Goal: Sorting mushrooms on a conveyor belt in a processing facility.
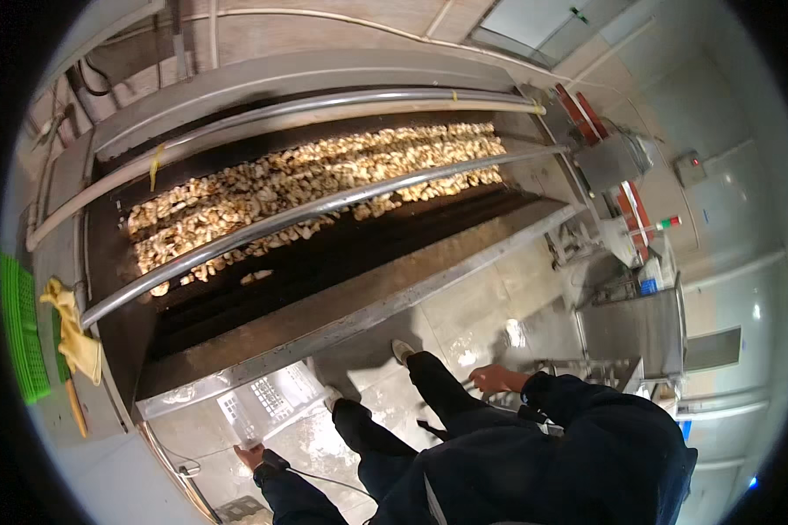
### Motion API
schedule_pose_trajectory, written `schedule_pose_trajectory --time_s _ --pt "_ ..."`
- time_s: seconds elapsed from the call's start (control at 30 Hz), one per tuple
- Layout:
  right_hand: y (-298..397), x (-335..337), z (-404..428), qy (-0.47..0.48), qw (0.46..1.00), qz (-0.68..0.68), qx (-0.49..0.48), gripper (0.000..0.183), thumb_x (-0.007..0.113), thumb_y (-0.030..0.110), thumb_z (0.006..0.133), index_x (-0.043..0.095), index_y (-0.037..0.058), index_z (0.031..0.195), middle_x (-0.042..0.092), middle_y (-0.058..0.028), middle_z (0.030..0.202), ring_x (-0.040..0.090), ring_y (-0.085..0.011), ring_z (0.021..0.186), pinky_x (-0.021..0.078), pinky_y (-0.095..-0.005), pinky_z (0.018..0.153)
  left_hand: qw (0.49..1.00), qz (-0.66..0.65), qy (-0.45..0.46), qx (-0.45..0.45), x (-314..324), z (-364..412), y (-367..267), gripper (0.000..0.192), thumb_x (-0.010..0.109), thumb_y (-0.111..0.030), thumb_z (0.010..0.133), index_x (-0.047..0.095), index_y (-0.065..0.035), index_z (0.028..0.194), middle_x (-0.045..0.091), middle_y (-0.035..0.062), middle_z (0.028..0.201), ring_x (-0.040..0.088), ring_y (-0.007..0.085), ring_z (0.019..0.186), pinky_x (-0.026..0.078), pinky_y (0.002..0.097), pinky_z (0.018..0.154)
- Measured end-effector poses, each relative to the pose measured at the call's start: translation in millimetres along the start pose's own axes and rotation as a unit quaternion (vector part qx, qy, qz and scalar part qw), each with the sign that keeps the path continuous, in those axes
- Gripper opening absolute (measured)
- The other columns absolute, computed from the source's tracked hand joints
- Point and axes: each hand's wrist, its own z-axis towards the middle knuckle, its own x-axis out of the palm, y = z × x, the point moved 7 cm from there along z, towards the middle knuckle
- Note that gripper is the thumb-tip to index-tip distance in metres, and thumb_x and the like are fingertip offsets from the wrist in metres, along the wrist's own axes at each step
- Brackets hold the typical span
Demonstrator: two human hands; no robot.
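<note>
My left hand (249, 456) is low, by the near corner of a white perforated plastic crate (272, 399) at the foot of the trough. Whether its fingers touch the crate, I cannot tell. Out to the side is my right hand (496, 379), fingers curled, beside a metal rack (584, 373); its grip is too small to make out. Before me stands a long metal trough (368, 328) with a dark interior. Many pale brown, knobbly ginger-like pieces (256, 197) lie in it in bands. A steel bar (341, 199) crosses above them.
Yellow rubber gloves (79, 341) and a wooden handle (77, 407) lie on the trough's left end. Green plastic baskets (20, 328) stand beyond. Machinery with red panels (634, 216) is at the right. The tiled floor (459, 328) looks wet. A pipe (335, 105) runs along the trough's far side.
</note>
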Motion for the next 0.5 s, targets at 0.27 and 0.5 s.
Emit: schedule_pose_trajectory --time_s 0.27,0.5 --pt "49.5 61.1 -32.0 -0.019 0.999 0.008 0.043 0.036 0.044 0.031 0.088 0.054 0.0112 0.117 0.064 -0.0149 0.098 0.061 -0.0302 0.091 0.0466 -0.0413 0.079 0.987 0.147 0.059 -0.029 27.8 37.7 -1.2 0.048 0.048 -0.048 0.085 0.051 -0.0106 0.114 0.057 0.0030 0.108 0.053 0.0199 0.094 0.043 0.0348 0.079" --pt "13.7 56.2 -78.3 -0.166 0.975 0.141 0.053 0.034 0.049 0.026 0.087 0.056 0.0048 0.112 0.066 -0.0139 0.088 0.064 -0.0264 0.082 0.0496 -0.0376 0.075 0.802 0.553 0.144 0.172 103.5 -48.8 42.4 0.053 0.048 -0.025 0.084 0.033 -0.0063 0.131 0.048 0.0081 0.089 0.043 0.0219 0.066 0.036 0.0391 0.057"
